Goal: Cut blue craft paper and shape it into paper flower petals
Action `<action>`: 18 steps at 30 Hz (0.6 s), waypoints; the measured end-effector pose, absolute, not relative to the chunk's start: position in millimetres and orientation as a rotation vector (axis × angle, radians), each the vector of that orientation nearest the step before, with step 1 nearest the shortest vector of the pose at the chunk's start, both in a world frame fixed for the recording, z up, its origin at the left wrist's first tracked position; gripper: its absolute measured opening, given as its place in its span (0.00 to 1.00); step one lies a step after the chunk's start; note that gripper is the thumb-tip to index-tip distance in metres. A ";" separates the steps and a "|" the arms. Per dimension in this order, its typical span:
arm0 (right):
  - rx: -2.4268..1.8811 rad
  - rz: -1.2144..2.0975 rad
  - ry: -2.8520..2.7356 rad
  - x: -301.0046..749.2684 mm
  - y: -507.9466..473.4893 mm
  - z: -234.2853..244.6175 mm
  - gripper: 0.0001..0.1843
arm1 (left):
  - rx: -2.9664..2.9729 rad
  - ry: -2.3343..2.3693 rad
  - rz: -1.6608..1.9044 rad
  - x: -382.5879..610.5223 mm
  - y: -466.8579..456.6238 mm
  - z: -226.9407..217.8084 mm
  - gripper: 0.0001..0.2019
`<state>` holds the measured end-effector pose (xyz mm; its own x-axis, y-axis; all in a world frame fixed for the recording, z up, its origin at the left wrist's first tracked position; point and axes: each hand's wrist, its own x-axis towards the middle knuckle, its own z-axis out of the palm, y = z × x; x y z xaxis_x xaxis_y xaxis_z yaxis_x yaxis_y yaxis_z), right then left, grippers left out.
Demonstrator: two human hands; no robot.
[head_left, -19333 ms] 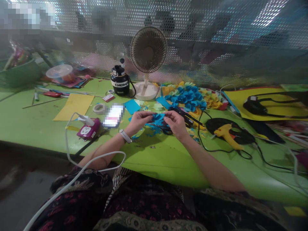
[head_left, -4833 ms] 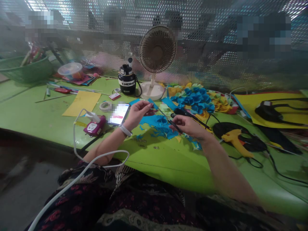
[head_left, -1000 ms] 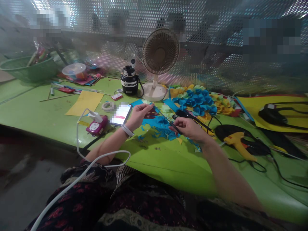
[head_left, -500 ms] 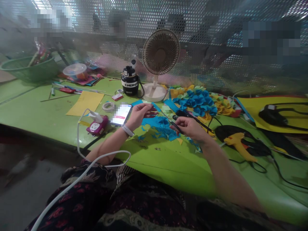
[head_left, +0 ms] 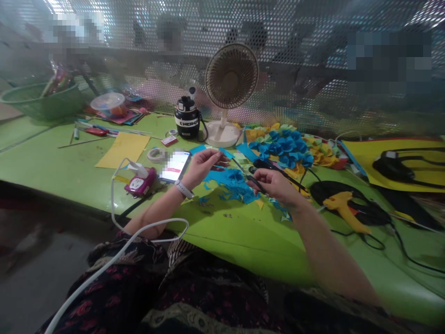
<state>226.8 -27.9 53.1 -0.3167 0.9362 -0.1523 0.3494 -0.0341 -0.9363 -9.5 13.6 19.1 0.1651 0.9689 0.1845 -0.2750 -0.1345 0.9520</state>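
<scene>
My left hand (head_left: 206, 162), a pale watch on its wrist, pinches a small piece of blue paper (head_left: 227, 154) between thumb and fingertips. Across from it, my right hand (head_left: 269, 182) is closed round the dark handles of a pair of scissors (head_left: 239, 165). Their thin blades point left at the blue paper; whether they touch it is too small to tell. Beneath both hands lies a heap of blue paper scraps (head_left: 233, 183) with a few yellow and green bits. Folded blue paper pieces (head_left: 287, 147) are piled behind my right hand, among yellow and green ones.
At the left are a phone (head_left: 176, 165), a masking tape roll (head_left: 156, 155), a purple socket block (head_left: 141, 183) and yellow paper (head_left: 123, 149). A fan (head_left: 232, 76) and black jug (head_left: 187, 118) stand behind. To the right lies a yellow glue gun (head_left: 347, 211) with cords.
Both hands stay nearly in place. The scissors have shifted slightly in my right hand, and my left fingertips have moved very little around the blue paper.
</scene>
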 end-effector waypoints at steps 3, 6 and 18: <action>-1.354 1.364 -1.693 227.2 -27.8 53.0 0.32 | 1.217 0.794 1.309 -10.9 14.7 18.0 0.21; -1.353 1.372 -1.697 227.0 -28.5 53.7 0.31 | 1.194 0.814 1.320 -11.6 15.9 17.3 0.20; -1.379 1.357 -1.701 224.9 -29.6 56.3 0.33 | 1.232 0.813 1.337 -11.2 17.0 16.6 0.21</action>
<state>224.9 -29.6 56.3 -0.3160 0.9341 -0.1662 0.3696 -0.0402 -0.9283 -11.2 17.0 16.6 0.1302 0.9684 0.2125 -0.2566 -0.1741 0.9507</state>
